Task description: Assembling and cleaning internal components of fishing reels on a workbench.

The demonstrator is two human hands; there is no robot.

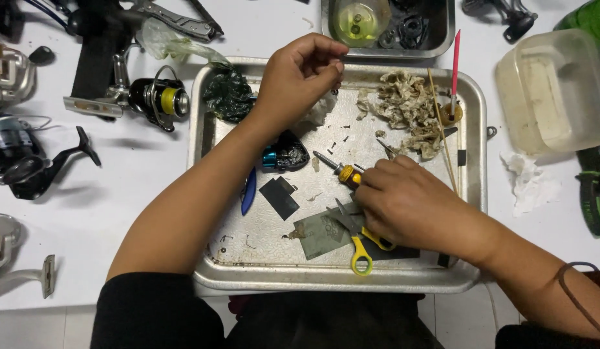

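- A black fishing reel with a yellow spool (159, 98) is lying on the white table, just left of the metal tray (471, 97).
- The left hand (300, 74) is hovering over the tray's upper part with fingertips pinched together; whatever they are pinching is too small to tell.
- A blue and black reel part (285, 155) is sitting on the tray beside the left forearm.
- The right hand (407, 200) is curling around a yellow-handled screwdriver (339, 169), its tip pointing up-left over the tray.
- Yellow-handled scissors (360, 249) are lying under that hand.
- Crumpled dirty tissue (407, 106) is sitting in the tray's far right corner.
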